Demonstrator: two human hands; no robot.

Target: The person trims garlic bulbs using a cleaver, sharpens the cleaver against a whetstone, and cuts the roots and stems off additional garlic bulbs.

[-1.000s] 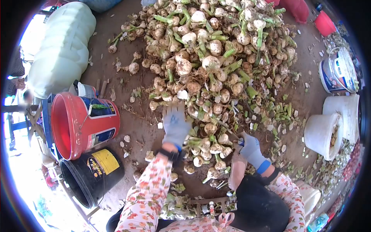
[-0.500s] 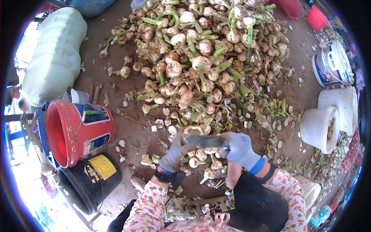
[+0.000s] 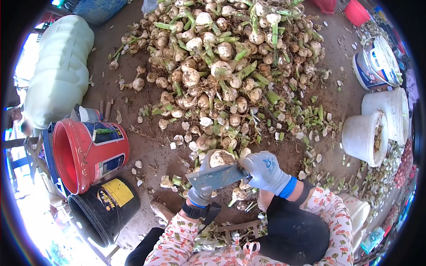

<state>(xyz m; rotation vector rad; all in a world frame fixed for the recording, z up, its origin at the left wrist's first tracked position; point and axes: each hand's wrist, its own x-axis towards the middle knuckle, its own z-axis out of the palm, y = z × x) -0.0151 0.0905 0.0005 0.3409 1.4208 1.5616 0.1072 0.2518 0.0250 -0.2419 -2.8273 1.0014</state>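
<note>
My left hand (image 3: 205, 165), in a grey glove, is closed around a large pale bulb (image 3: 220, 158) that looks like garlic. The blade in front hides part of its fingers. In my right hand (image 3: 269, 171), also gloved, is the handle of a cleaver (image 3: 215, 176). Its wide dark blade points left, flat side toward me, just below the bulb; whether it touches the bulb I cannot tell. Beyond both hands rises a big heap of garlic bulbs (image 3: 191, 77) with roots and green stalks. Several trimmed bulbs (image 3: 238, 193) lie on the ground beneath my hands.
A red bucket (image 3: 113, 148) and a black bucket (image 3: 120, 201) lie tipped at the left, below a long pale sack (image 3: 62, 71). White buckets (image 3: 357, 137) stand at the right, near a lidded paint pail (image 3: 370, 73). Cut stalk pieces (image 3: 313, 117) litter the brown floor.
The cleaver has turned from a blurred, nearly edge-on view to showing its broad face, lower over my left hand. The held bulb now shows more clearly. The whole view has shifted slightly.
</note>
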